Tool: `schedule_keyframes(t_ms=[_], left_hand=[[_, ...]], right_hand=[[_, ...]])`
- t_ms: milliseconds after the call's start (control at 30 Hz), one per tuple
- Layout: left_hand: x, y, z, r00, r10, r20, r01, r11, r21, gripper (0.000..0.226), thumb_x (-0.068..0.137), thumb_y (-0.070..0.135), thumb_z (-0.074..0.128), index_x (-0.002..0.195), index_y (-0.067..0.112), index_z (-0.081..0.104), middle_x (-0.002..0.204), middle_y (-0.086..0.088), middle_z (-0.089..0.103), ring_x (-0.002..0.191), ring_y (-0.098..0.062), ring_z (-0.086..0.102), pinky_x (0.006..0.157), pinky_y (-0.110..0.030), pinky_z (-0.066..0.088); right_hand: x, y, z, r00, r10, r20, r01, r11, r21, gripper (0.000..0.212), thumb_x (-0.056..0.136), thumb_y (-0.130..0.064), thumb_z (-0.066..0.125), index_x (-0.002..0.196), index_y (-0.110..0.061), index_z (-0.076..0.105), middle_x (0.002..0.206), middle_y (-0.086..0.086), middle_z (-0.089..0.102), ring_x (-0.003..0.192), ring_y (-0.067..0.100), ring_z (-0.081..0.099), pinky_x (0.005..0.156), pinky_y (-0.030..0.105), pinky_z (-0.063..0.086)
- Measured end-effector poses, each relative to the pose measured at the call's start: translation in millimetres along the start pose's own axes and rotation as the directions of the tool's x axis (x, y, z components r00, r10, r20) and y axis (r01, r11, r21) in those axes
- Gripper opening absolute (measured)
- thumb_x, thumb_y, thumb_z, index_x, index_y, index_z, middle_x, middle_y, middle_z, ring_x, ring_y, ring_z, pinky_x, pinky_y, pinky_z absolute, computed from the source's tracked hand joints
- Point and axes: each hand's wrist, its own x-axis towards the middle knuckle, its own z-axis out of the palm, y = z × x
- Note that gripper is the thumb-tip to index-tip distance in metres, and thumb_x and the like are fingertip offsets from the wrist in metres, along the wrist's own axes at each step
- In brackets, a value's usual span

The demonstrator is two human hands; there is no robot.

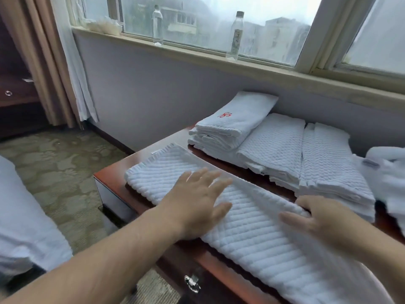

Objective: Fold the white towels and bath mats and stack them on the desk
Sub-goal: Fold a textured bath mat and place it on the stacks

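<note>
A long white ribbed bath mat (258, 233), folded lengthwise, lies along the front of the red-brown desk (114, 178). My left hand (197, 205) presses flat on its left half with fingers spread. My right hand (317, 218) rests on its far folded edge, fingers fairly straight. Behind the mat stand stacks of folded white linen: one with a red emblem (232, 123), a waffle-textured stack (274, 150) and another (328, 172) beside it.
Loose white cloth (388, 172) lies at the desk's right end. Two clear bottles (235, 36) stand on the window sill. A drawer handle (191, 283) shows below the desk edge. A bed corner (24, 227) sits at left, across patterned carpet.
</note>
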Motion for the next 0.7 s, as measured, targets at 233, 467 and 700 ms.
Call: schedule_keyframes(t_ms=[233, 467, 700], left_hand=[[34, 110, 30, 0.967, 0.252, 0.020, -0.251, 0.966, -0.056, 0.063, 0.103, 0.058, 0.028, 0.159, 0.036, 0.009, 0.168, 0.005, 0.001, 0.153, -0.014, -0.007, 0.125, -0.039, -0.004], [35, 149, 53, 0.954, 0.296, 0.048, -0.293, 0.954, -0.062, 0.070, 0.099, 0.067, 0.024, 0.158, 0.040, -0.004, 0.167, 0.010, -0.009, 0.151, -0.008, -0.017, 0.119, -0.035, -0.017], [30, 144, 54, 0.949, 0.275, 0.158, -0.282, 0.959, 0.029, 0.072, 0.094, 0.075, 0.011, 0.157, 0.044, -0.006, 0.167, 0.010, -0.017, 0.151, -0.008, -0.022, 0.122, -0.042, -0.015]], right_hand=[[-76, 81, -16, 0.996, 0.041, -0.080, -0.016, 0.955, 0.296, 0.049, 0.076, -0.072, 0.052, 0.066, -0.024, 0.058, 0.058, -0.008, 0.054, 0.052, 0.003, 0.045, 0.056, 0.025, 0.036], [-107, 141, -32, 0.950, 0.210, -0.231, -0.195, 0.977, 0.088, 0.038, 0.089, -0.051, 0.065, 0.064, -0.022, 0.060, 0.061, -0.018, 0.062, 0.058, 0.003, 0.055, 0.054, 0.028, 0.036], [-103, 150, -12, 0.912, 0.352, -0.212, -0.374, 0.925, -0.072, 0.051, 0.085, -0.075, 0.050, 0.070, -0.027, 0.057, 0.072, -0.011, 0.062, 0.070, 0.007, 0.056, 0.057, 0.031, 0.036]])
